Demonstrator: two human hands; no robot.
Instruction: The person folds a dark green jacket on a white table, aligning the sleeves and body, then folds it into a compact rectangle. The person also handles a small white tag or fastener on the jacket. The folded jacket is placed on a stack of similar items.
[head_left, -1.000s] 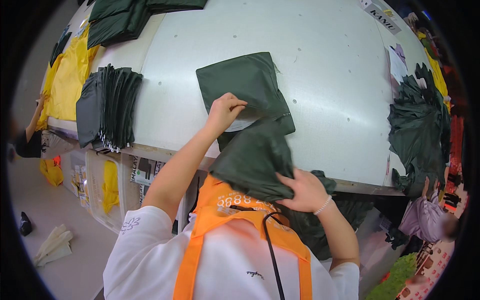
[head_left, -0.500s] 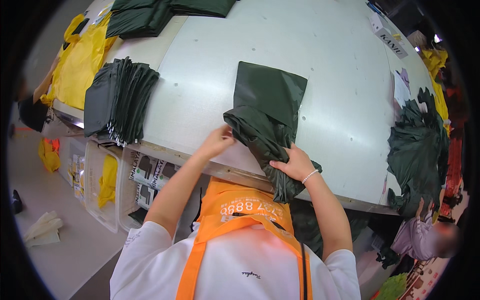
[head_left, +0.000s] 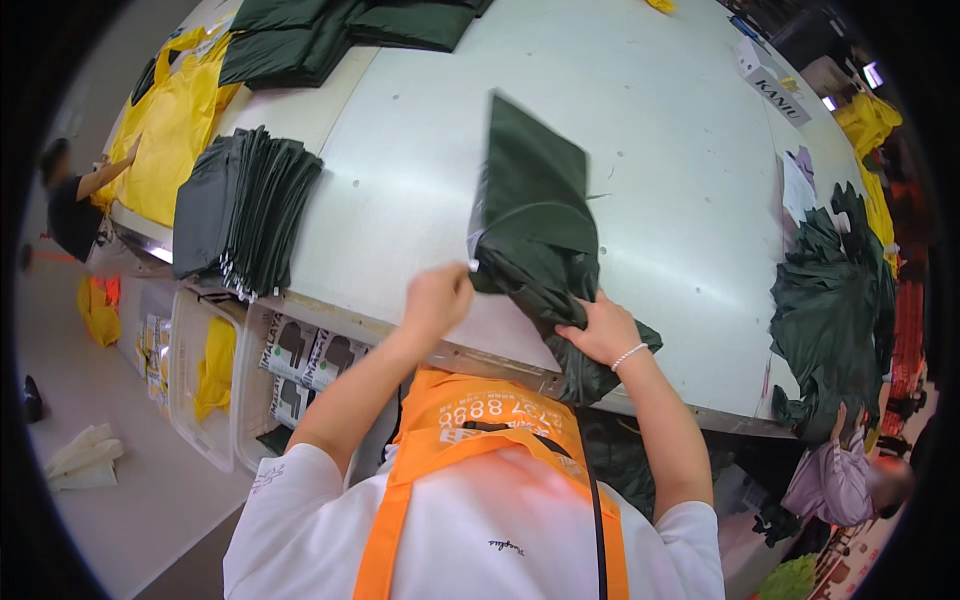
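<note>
A slick dark green fabric piece (head_left: 535, 165) lies in front of me on the pale table (head_left: 400, 180). Its far part is flat and folded into a panel, while its near part is twisted and bunched, hanging over the table edge. My left hand (head_left: 438, 303) is closed at the left edge of the fabric, where a small white bit shows by the fingertips; it is slightly blurred. My right hand (head_left: 605, 332) grips the bunched part, thumb on top and fingers hidden in the folds.
Folded dark green pieces (head_left: 245, 205) stand in a row at left, with more stacks (head_left: 300, 45) behind. Crumpled dark green fabric (head_left: 835, 310) lies at right, near a white box (head_left: 770, 80). Plastic bins (head_left: 205, 385) sit below the left edge. Two people work nearby.
The fabric's flat panel has turned and its far end has shifted, with its left edge lifted. My left hand has closed at the fabric's edge; my right hand has moved slightly right.
</note>
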